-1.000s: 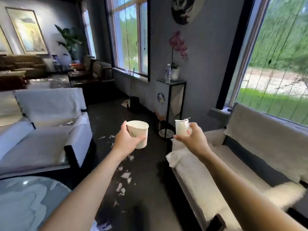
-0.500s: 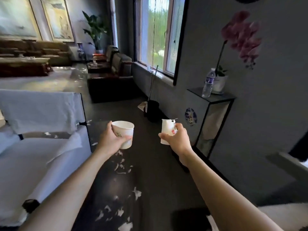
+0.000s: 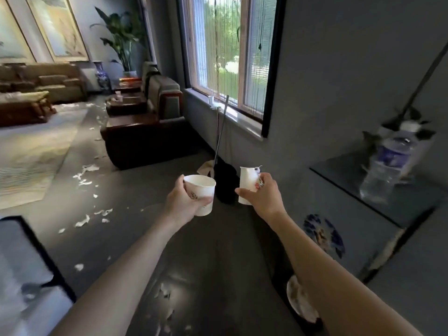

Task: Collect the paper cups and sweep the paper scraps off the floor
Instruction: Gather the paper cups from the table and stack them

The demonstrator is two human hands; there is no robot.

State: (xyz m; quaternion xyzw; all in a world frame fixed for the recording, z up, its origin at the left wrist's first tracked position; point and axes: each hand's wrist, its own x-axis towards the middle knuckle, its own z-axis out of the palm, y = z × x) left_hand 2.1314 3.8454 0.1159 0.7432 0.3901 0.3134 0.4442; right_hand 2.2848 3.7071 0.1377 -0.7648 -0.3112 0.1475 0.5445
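You hold one paper cup upright in your left hand, fingers curled round its wall. A crushed cup sits pinched in your right hand. Both cups are above the floor. Cup collection is in hand. Paper scraps lie toward the floor's left edge. The next move likely calls for depositing both cups at the dark container beside the broom.

We can read no words here. The bottle label is blurred. The left cup and right cup bear only small motifs.
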